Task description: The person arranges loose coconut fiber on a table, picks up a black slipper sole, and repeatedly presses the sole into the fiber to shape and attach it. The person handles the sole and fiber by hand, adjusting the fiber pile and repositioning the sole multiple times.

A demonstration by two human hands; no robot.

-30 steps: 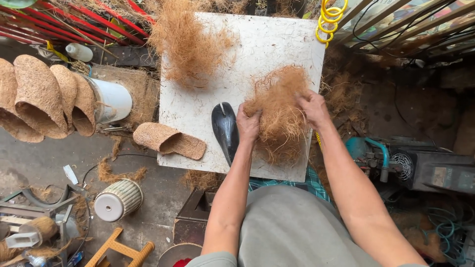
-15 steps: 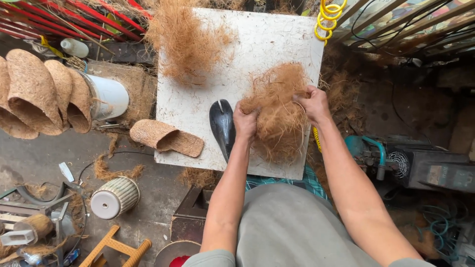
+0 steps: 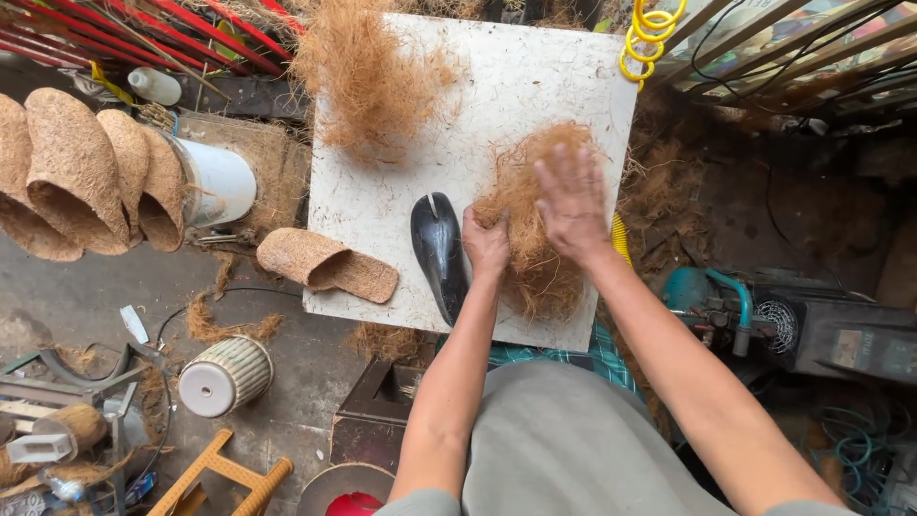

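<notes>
A clump of brown coconut fibre [image 3: 535,258] lies on the near right part of a white board [image 3: 535,86]. My left hand [image 3: 485,244] is closed on the clump's left edge, next to a black shoe-shaped form [image 3: 438,250]. Above the clump's middle, my right hand [image 3: 570,201] lies flat with its fingers spread, palm down; its motion blur hides whether it touches the fibre. A second, looser heap of fibre [image 3: 373,76] sits at the board's far left corner.
A finished fibre slipper [image 3: 325,263] lies on the board's left edge. More fibre slippers [image 3: 76,172] hang at left beside a white bucket [image 3: 215,182]. A ribbed white spool [image 3: 224,375], wooden stool [image 3: 220,478] and tools lie on the floor. A machine [image 3: 793,330] stands at right.
My right hand has lifted off the clump's far right edge and moved over its middle with fingers spread. My left hand stays gripping the fibre's left side.
</notes>
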